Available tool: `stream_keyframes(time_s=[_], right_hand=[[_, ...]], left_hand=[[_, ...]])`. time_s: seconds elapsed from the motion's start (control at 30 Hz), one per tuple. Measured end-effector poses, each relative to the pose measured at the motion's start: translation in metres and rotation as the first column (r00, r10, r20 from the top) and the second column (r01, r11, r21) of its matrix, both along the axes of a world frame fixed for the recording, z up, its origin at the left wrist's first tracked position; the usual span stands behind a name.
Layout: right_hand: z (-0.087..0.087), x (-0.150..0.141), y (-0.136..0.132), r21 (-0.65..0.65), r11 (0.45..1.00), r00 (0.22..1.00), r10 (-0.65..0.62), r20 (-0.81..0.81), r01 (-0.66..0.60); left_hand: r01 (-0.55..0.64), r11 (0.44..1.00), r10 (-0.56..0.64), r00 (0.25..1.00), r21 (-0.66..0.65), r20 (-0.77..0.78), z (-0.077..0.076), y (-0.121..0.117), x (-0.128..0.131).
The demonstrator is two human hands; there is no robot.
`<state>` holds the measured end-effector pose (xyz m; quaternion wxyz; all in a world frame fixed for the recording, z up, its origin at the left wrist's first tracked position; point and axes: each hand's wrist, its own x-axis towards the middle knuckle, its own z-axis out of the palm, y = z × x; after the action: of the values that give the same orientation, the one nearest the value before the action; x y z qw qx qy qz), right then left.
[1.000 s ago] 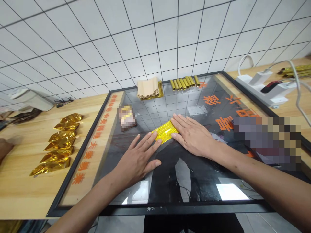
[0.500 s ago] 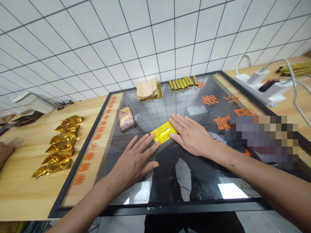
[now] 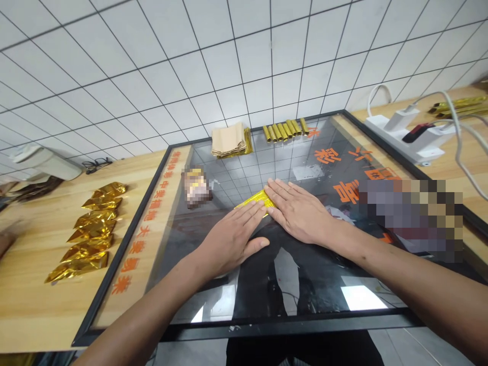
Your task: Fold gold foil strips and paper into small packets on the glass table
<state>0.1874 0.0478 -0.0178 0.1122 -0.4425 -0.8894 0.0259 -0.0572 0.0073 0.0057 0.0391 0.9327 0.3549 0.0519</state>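
A small sheet of shiny gold foil paper (image 3: 259,199) lies flat on the black-framed glass panel (image 3: 247,173). My left hand (image 3: 238,231) rests over its left part with fingers stretched out, hiding much of it. On the foil's right end lie the fingertips of my right hand (image 3: 299,211), palm down and fingers extended. Neither hand grips anything. Beyond them, near the panel's far edge, sit a stack of brown paper pieces (image 3: 229,140) with gold foil beside it and a row of several small gold tubes (image 3: 285,130).
Several folded gold foil pieces (image 3: 91,229) line the wooden table (image 3: 26,290) at left, where another person's blurred hand (image 3: 5,236) shows at the edge. A white power strip (image 3: 404,140) with cables stands at right. The tiled wall (image 3: 213,61) bounds the back.
My left hand has slid right and forward across the foil, covering more of it, its fingers closer together. My right hand stays at the foil's right end.
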Motion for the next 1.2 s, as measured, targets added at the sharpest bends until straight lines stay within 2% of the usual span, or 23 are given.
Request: stream_keyframes(time_s=[0.17, 0.33, 0.4, 0.5, 0.6, 0.97, 1.2], right_hand=[[-0.002, 0.014, 0.01, -0.005, 1.0, 0.999, -0.019, -0.026, 0.019], [0.01, 0.013, 0.001, 0.041, 0.992, 0.992, -0.12, -0.039, 0.121], [0.015, 0.002, -0.013, 0.043, 0.998, 0.995, -0.031, -0.093, 0.035], [0.015, -0.015, -0.037, -0.036, 0.996, 0.986, 0.078, -0.147, -0.084], [0.011, -0.022, -0.048, -0.074, 0.993, 0.986, 0.081, -0.144, -0.092], [0.013, -0.006, -0.026, -0.055, 0.998, 0.999, 0.012, -0.049, -0.014], [0.011, 0.003, -0.013, -0.06, 0.994, 0.995, -0.093, -0.021, 0.092]], left_hand=[[-0.008, 1.0, 0.008, 0.999, -0.003, 0.038, -0.011, -0.005, -0.005], [-0.021, 1.0, 0.021, 0.999, 0.001, 0.045, -0.011, -0.007, -0.002], [-0.023, 1.0, 0.023, 0.998, -0.007, 0.05, -0.01, -0.007, -0.001], [-0.016, 0.999, 0.018, 0.996, -0.033, 0.085, -0.01, -0.005, 0.0], [-0.014, 0.999, 0.019, 0.993, -0.051, 0.114, -0.01, -0.004, 0.0], [-0.007, 1.0, 0.008, 0.997, -0.002, 0.075, -0.013, -0.004, -0.004], [-0.004, 1.0, 0.003, 0.998, 0.012, 0.055, -0.012, -0.005, -0.004]])
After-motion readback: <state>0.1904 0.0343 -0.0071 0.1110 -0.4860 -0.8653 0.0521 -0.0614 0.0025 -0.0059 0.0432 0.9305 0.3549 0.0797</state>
